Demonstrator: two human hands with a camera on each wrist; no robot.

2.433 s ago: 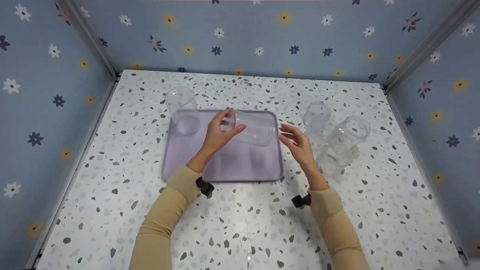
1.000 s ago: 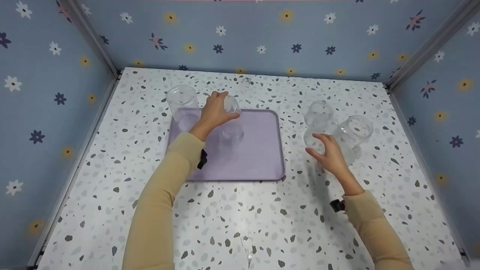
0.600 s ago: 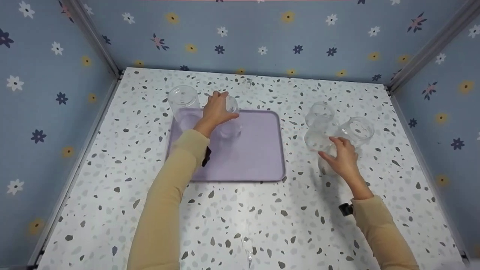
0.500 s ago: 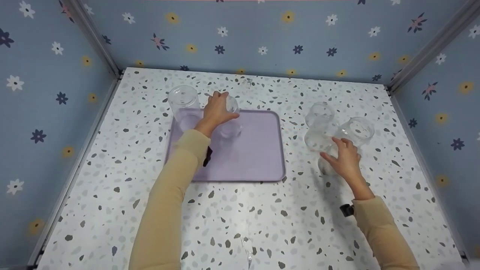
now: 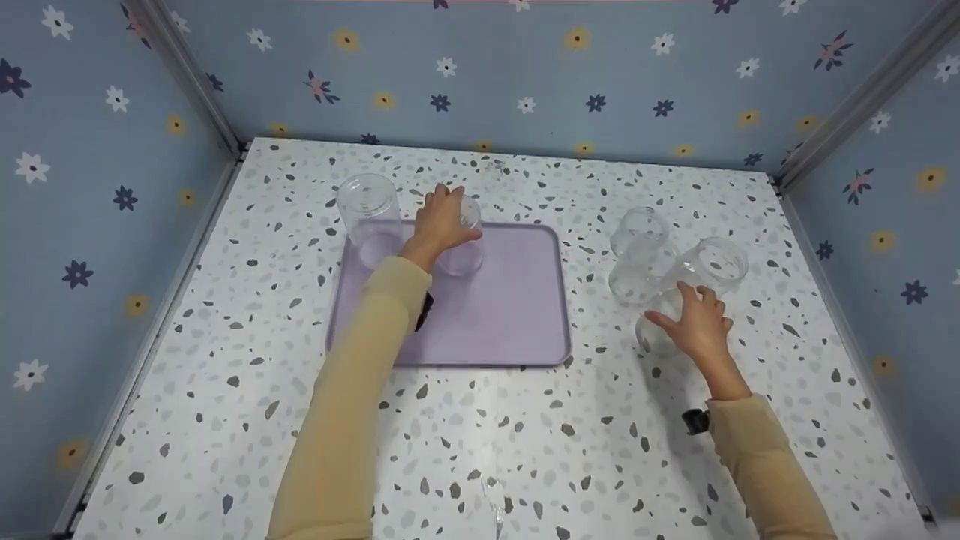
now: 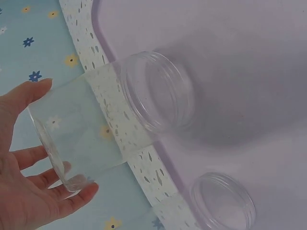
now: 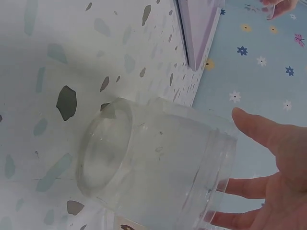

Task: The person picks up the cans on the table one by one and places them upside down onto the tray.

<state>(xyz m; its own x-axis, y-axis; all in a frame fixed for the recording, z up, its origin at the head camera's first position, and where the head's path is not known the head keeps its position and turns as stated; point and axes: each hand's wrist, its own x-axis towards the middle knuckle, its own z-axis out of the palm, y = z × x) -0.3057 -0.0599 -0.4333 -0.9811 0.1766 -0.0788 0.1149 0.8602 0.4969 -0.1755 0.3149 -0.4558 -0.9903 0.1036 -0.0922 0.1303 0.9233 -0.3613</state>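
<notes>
A clear empty jar point(image 5: 459, 255) stands mouth-down at the back left of a purple tray point(image 5: 502, 315). My left hand point(image 5: 441, 223) holds its upper end, thumb and fingers spread around the base; the threaded rim point(image 6: 158, 91) is down at the tray. Beside it another clear jar point(image 5: 371, 217) stands on the tray's back-left corner. Right of the tray, my right hand point(image 5: 694, 322) curves around the upper end of a clear jar point(image 7: 163, 158). Whether its thumb presses the jar cannot be told. The see-through walls blur the outlines there.
More clear jars point(image 5: 641, 229) stand close together behind the right hand, overlapping in view. The speckled table point(image 5: 480, 435) extends in front of the tray. Flowered panels point(image 5: 480, 82) close off the back and sides.
My left hand has turned the lying jar upright and brought it left to the tray's back. The right hand has moved right, from beside the tray to the jars, and is now almost still.
</notes>
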